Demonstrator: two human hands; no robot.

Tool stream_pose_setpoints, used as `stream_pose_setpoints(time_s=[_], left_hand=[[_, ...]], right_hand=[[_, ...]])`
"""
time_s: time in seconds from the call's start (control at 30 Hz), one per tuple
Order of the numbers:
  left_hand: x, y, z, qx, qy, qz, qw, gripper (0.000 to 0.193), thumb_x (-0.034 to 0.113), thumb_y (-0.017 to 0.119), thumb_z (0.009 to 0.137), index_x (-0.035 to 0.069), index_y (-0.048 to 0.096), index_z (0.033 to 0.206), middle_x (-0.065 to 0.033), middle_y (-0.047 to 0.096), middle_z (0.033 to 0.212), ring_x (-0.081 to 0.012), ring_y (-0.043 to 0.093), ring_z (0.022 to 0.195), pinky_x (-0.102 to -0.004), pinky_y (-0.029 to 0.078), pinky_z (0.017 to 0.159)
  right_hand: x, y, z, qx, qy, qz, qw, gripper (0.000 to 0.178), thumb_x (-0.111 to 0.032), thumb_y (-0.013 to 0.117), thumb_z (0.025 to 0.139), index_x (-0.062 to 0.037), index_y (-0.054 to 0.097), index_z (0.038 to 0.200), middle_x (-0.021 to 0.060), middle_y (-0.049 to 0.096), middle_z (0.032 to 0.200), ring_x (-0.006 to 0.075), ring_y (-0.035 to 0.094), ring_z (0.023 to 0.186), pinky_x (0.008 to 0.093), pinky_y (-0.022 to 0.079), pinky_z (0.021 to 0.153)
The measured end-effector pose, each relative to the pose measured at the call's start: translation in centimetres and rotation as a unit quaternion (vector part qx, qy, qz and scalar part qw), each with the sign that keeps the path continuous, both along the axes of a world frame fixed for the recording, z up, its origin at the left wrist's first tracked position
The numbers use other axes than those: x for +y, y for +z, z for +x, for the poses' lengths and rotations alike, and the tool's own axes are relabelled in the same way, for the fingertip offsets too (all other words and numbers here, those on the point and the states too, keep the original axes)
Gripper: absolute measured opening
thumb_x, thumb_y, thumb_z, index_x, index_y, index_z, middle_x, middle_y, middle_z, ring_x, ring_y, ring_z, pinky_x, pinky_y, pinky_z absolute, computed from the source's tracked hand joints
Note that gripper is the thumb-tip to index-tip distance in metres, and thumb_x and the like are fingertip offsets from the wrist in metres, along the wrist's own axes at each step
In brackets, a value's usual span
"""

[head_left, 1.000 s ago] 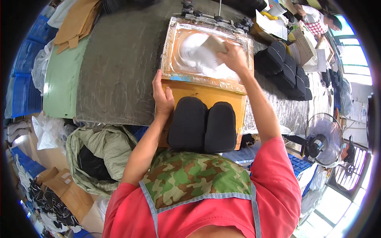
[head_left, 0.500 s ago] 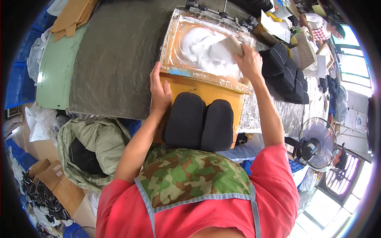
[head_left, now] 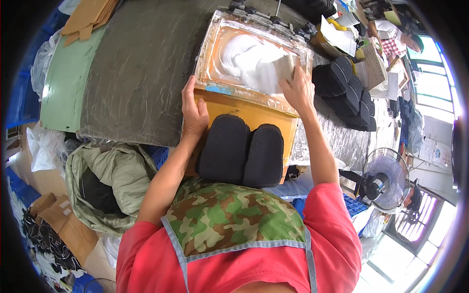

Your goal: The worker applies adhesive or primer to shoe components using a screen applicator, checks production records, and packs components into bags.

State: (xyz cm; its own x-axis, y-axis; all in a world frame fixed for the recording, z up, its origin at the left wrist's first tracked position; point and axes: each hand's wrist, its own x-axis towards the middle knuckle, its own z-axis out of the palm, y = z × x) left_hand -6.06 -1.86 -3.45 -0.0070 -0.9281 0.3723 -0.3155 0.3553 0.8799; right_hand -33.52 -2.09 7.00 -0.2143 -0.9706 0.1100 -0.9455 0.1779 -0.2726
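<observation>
A screen-printing frame [head_left: 254, 99] with a wooden rim lies on a yellow board [head_left: 234, 108]. White paste [head_left: 239, 53] is smeared in thick swirls across its mesh. My right hand [head_left: 299, 93] is closed round the top of a squeegee [head_left: 281, 71], tilted in the paste at the frame's right side; motion blurs its lower part. At the frame's near left corner, my left hand [head_left: 194, 110] touches the edge with fingers stretched out and thumb apart. Two black padded insole-like pieces [head_left: 224, 149] lie side by side on the board's near end, against my camouflage apron [head_left: 234, 215].
Stacked black pads [head_left: 347, 93] stand right of the frame. Metal hinge clamps [head_left: 266, 19] line its far edge. A fan [head_left: 386, 178] stands at right, an open green sack [head_left: 112, 185] at lower left. Cardboard pieces [head_left: 90, 19] lie far left. Another person [head_left: 391, 36] is at far right.
The squeegee has moved slightly toward me and left with my right hand, pushing through the paste. My left hand keeps its place at the frame's corner. The whole view has shifted a little.
</observation>
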Motion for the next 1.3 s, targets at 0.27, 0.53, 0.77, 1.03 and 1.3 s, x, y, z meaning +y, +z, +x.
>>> stream_pose_setpoints(time_s=[0.27,0.53,0.77,1.03,1.3], left_hand=[[0.0,-0.3,-0.1,0.001,-0.006,0.009,1.0,0.061,-0.009,0.036,0.078,-0.003,0.036,0.139,-0.0211,0.042,0.139,-0.0319,0.041,0.131,-0.0413,0.034,0.11],[0.0,-0.3,0.0,0.001,-0.002,0.004,1.0,0.06,-0.007,0.039,0.076,-0.004,0.038,0.136,-0.0236,0.043,0.136,-0.0373,0.042,0.128,-0.0426,0.033,0.11],[-0.1,-0.2,-0.5,0.005,-0.005,0.01,1.0,0.058,-0.006,0.037,0.078,-0.005,0.038,0.135,-0.0236,0.044,0.136,-0.0369,0.042,0.128,-0.0424,0.033,0.11],[-0.1,-0.1,0.0,-0.002,0.001,0.023,1.0,0.059,-0.007,0.037,0.078,-0.004,0.037,0.137,-0.0233,0.043,0.137,-0.0367,0.041,0.128,-0.0419,0.032,0.11],[0.1,0.1,0.0,-0.006,-0.003,0.035,0.999,0.059,-0.008,0.037,0.078,-0.005,0.036,0.137,-0.0228,0.042,0.138,-0.0363,0.04,0.13,-0.0418,0.032,0.111]], right_hand=[[-3.7,2.6,-7.3,-0.041,0.148,0.013,0.988,0.031,-0.005,0.066,0.072,-0.0036,0.059,0.103,0.0151,0.064,0.092,0.0327,0.062,0.088,0.0385,0.047,0.078],[-5.0,2.0,-4.5,-0.021,0.272,0.205,0.94,0.037,-0.009,0.067,0.069,-0.0071,0.062,0.105,0.0152,0.067,0.097,0.033,0.063,0.094,0.0402,0.048,0.084],[-8.4,0.7,-0.3,-0.03,0.129,0.162,0.978,0.038,-0.022,0.068,0.075,-0.0058,0.061,0.109,0.0165,0.068,0.094,0.0327,0.065,0.086,0.0396,0.05,0.079],[-4.5,4.3,-5.2,-0.09,0.232,0.08,0.965,0.028,-0.003,0.068,0.069,-0.0035,0.062,0.097,0.015,0.067,0.091,0.032,0.064,0.086,0.0386,0.049,0.078],[-5.2,3.6,-2.6,-0.042,0.339,0.138,0.93,0.028,0.003,0.064,0.066,-0.0038,0.063,0.094,0.0122,0.065,0.087,0.0315,0.062,0.084,0.04,0.047,0.077]])
